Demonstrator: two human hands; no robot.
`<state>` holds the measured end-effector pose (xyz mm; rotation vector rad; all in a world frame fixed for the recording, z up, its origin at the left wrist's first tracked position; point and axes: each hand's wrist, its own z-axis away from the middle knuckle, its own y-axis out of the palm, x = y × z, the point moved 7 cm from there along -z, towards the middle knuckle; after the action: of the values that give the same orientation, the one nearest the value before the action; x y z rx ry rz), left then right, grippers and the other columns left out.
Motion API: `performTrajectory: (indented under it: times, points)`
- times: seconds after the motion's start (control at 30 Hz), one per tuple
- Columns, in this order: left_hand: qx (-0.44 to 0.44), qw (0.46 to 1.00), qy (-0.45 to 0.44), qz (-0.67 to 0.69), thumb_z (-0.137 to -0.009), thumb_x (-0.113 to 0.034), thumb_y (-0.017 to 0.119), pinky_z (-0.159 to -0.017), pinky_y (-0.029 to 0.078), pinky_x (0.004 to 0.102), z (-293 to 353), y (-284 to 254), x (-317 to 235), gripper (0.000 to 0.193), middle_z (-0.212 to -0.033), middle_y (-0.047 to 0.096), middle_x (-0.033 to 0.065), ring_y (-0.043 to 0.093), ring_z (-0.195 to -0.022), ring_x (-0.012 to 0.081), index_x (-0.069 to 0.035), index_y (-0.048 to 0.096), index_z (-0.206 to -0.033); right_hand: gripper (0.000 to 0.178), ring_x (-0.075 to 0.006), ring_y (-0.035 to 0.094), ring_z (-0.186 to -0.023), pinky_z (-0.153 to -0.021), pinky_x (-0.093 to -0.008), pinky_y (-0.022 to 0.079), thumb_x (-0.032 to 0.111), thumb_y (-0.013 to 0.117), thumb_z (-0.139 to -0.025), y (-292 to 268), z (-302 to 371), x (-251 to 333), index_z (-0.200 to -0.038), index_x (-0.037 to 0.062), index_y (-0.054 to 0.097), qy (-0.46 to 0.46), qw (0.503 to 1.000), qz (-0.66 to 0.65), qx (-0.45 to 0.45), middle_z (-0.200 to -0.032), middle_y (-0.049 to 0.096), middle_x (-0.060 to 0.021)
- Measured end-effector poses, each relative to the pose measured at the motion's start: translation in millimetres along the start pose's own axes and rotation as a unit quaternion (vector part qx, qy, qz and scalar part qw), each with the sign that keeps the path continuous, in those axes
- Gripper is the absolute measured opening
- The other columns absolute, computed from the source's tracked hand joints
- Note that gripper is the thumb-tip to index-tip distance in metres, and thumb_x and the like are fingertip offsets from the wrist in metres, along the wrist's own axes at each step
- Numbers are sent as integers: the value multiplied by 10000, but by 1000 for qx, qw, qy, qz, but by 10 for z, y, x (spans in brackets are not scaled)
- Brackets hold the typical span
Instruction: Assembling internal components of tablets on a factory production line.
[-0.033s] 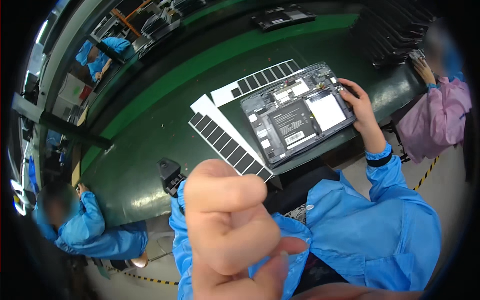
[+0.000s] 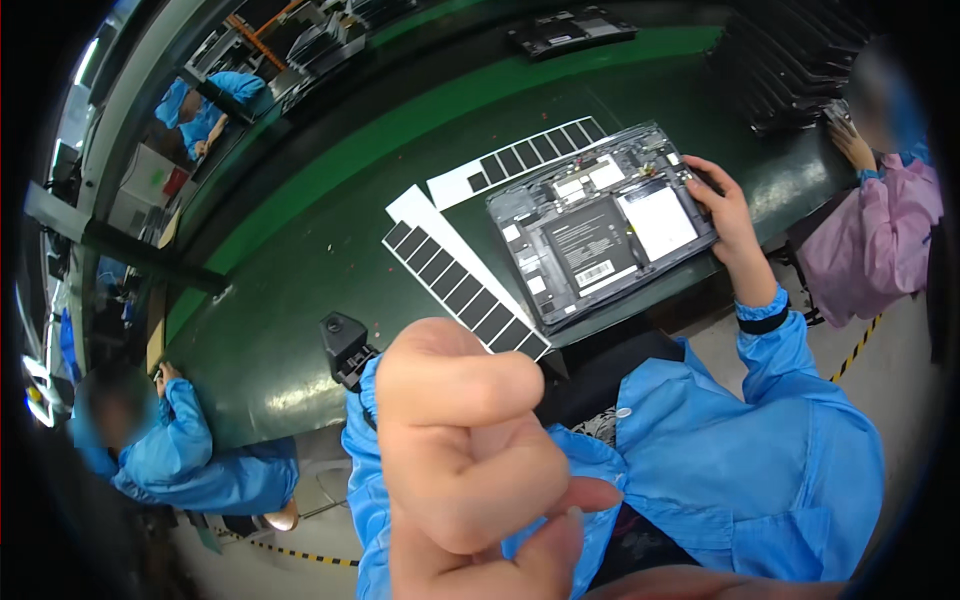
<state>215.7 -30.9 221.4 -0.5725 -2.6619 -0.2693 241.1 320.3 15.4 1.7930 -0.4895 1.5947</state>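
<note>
An opened laptop base (image 2: 532, 262) lies tilted at the near edge of the green table, its inside facing up. A dark battery (image 2: 592, 248) with a label and a white rectangular part show in it. My right hand (image 2: 728, 205) grips its right edge, thumb on top. Raised close to the camera, my left hand (image 2: 470, 450) is curled, with thumb and fingertips near each other and no object visible between them. Left of the base lies a white sheet of black rectangular stickers (image 2: 462, 288); a second sticker sheet (image 2: 530, 152) lies behind it.
A black device (image 2: 345, 345) appears beside my left sleeve. Stacked dark laptop parts (image 2: 780, 70) stand at the far right, and another laptop part (image 2: 575, 32) lies at the back. Co-workers sit at the left and right; a metal post (image 2: 150, 255) stands at the left.
The whole scene sits slightly farther right in the picture. Both hands keep their pose, the right one still on the laptop base.
</note>
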Motion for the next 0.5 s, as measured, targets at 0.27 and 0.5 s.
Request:
performTrajectory:
  times: [0.27, 0.5]
  points:
    - [108, 984, -51, 130, -793, -123, 735, -541, 252, 333, -82, 10, 92, 324, -962, 378, -29, 417, -678, 162, -202, 489, -989, 327, -131, 626, -889, -777, -239, 520, 25, 589, -887, 99, 0, -27, -1214, 12, 587, -10, 1000, 17, 1, -1061, 638, -105]
    - [21, 978, -35, 204, -579, 16, 699, -409, 294, 279, -53, -2, 81, 337, -719, 474, 26, 436, -559, 152, -90, 496, -827, 311, -111, 621, -887, -770, -231, 518, 25, 590, -891, 91, -23, -51, -1202, 9, 593, -15, 1000, 27, -2, -1056, 641, -97]
